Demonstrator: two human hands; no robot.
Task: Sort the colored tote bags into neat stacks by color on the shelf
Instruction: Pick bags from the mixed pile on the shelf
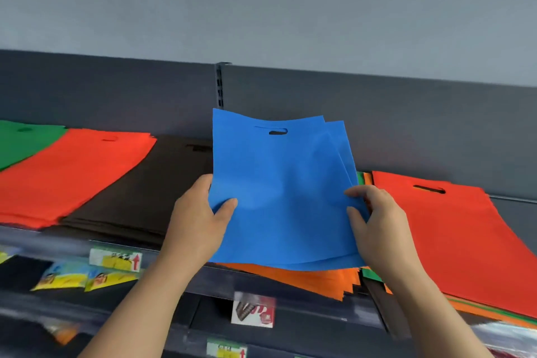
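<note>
Since the green stack, the red stack and the dark stack lie side by side along the left of the shelf, the blue bags will need a spot of their own.

Left hand: grips the bundle's left edge, thumb on the front face, fingers behind.

Blue bags: held up off the shelf at centre, handle cut-out uppermost, above an orange pile. Their edges fan apart at the upper right.

Right hand: fingers curled round the right edge, pinching the layers.

Judgement: square the bundle first. Tap its lower edge level and slide the fanned corners flush, then lay it flat with the cut-out toward the back like its neighbours.

Red bag, far right: lies on mixed orange and green layers, so this side looks unsorted.

Not resolved:
- The green stack is cut off by the frame edge.
- The count of blue bags is unclear, though at least three edges show.
- The bundle hides what lies beneath it, apart from the orange pile.
- The price label and the lower shelf goods are too blurred to read.
</note>
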